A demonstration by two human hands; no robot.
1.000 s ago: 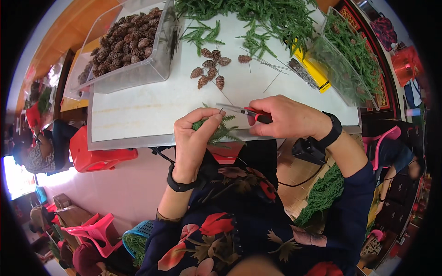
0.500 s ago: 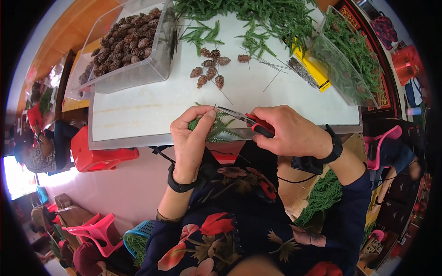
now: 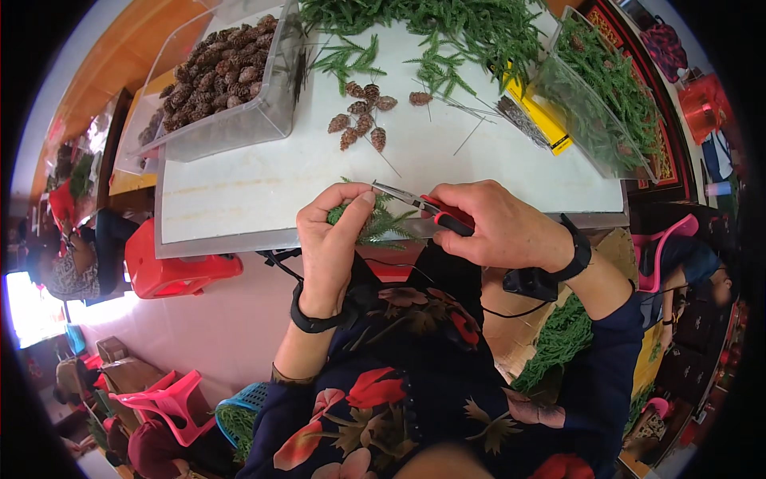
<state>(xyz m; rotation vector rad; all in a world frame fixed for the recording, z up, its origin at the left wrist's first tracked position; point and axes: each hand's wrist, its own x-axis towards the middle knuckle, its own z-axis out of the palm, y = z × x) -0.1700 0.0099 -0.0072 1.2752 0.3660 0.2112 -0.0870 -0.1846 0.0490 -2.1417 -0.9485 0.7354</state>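
The left hand (image 3: 331, 239) is at the near edge of the white desk (image 3: 263, 188), its fingers (image 3: 351, 199) curled together and clamped on a small green sprig (image 3: 375, 223) whose fronds stick out to the right, over the desk's edge. The right hand (image 3: 499, 227) is just beside it, its fingers wrapped tight around the red handles of a pair of pliers (image 3: 423, 206). The metal tip points left and reaches almost to the left thumb; whether it touches the sprig or a wire there is hard to tell.

Further back on the desk, a small cluster of brown pine cones (image 3: 363, 120) lies loose, some on thin wire stems. To the far left stands a clear plastic bin (image 3: 231, 88), rectangular and filled with more cones. A heap of green branches (image 3: 447, 24) spreads across the far edge. To the right lies a flat yellow package (image 3: 546, 124) with a bundle of thin wires (image 3: 519, 116) lying on it, just beside a second clear bin (image 3: 598, 96) full of green cuttings.

Below the desk on the left sits a red plastic stool (image 3: 171, 267), and a pink chair (image 3: 171, 403) stands lower in the view.
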